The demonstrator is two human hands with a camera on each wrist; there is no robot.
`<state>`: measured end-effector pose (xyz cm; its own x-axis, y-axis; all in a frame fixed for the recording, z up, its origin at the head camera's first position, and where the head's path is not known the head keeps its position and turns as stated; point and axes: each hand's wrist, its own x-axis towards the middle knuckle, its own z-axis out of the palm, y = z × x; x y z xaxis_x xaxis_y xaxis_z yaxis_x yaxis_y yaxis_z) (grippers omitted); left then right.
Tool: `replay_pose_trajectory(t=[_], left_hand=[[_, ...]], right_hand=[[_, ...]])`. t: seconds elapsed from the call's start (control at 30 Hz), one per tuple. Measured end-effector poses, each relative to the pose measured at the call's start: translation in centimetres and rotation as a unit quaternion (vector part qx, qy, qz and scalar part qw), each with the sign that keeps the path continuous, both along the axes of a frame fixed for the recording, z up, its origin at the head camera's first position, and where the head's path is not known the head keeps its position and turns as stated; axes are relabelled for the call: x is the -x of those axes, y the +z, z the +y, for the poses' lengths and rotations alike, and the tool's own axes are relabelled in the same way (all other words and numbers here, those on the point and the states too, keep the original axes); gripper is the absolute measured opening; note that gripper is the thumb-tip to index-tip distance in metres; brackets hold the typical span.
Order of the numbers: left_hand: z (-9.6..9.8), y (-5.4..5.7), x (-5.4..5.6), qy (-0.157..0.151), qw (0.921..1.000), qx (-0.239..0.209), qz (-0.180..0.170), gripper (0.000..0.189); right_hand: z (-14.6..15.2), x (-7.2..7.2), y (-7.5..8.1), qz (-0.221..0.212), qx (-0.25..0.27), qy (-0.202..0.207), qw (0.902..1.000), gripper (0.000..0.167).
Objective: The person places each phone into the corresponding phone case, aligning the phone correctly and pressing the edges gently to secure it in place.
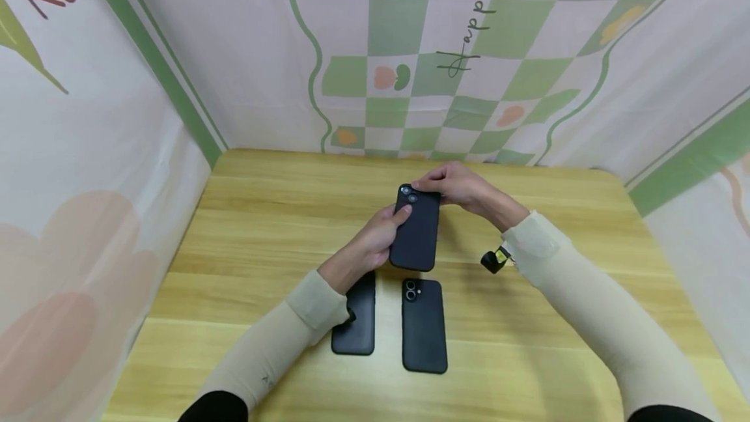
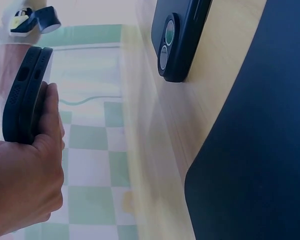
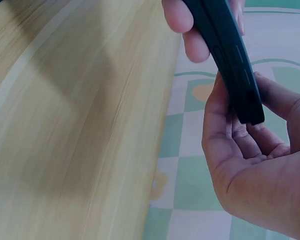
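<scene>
A black smartphone (image 1: 415, 239) is held up above the table, its back with two camera lenses facing the head camera. My left hand (image 1: 377, 236) grips its left side, thumb across the back. At the top end my right hand (image 1: 459, 184) pinches the upper corner between thumb and fingers. From the left wrist view, the phone's lower end (image 2: 21, 100) shows two dark layers lying against each other, each with a port opening. The right wrist view shows its side edge (image 3: 232, 65) with long buttons. Whether the second layer is a case or another phone, I cannot tell.
On the wooden table (image 1: 263, 226) lies another black phone (image 1: 424, 327), lens side up, below the held one. A flat black phone-shaped item (image 1: 359, 321) lies left of it, partly under my left wrist. A patterned cloth (image 1: 398, 25) hangs behind the table.
</scene>
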<state>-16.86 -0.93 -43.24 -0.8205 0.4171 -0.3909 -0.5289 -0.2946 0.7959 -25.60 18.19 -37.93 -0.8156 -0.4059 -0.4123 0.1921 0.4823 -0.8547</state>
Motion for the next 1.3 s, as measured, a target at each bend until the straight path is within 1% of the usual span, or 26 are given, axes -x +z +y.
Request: replay_pose_trajectory(t=[0.27, 0.5, 0.67, 1.03, 1.3], left_hand=[[0.1, 0.2, 0.0, 0.017, 0.9998, 0.011, -0.007, 0.045], [0.0, 0.1, 0.0, 0.018, 0.9997, 0.010, -0.010, 0.046], [-0.2, 0.0, 0.0, 0.015, 0.9998, 0.008, -0.008, 0.045], [-0.1, 0.0, 0.0, 0.013, 0.9999, 0.010, -0.006, 0.045], [-0.2, 0.1, 0.0, 0.014, 0.9998, -0.001, -0.013, 0.046]], right_hand=[[1.0, -0.2, 0.0, -0.008, 0.002, -0.015, 0.9999, 0.036], [1.8, -0.5, -0.3, -0.028, 0.026, -0.029, 0.9988, 0.036], [2.1, -0.7, -0.6, -0.037, 0.040, -0.039, 0.9978, 0.033], [2.2, -0.8, -0.9, -0.028, 0.043, -0.048, 0.9975, 0.027], [2.2, -0.9, -1.3, -0.012, 0.046, -0.049, 0.9977, 0.021]])
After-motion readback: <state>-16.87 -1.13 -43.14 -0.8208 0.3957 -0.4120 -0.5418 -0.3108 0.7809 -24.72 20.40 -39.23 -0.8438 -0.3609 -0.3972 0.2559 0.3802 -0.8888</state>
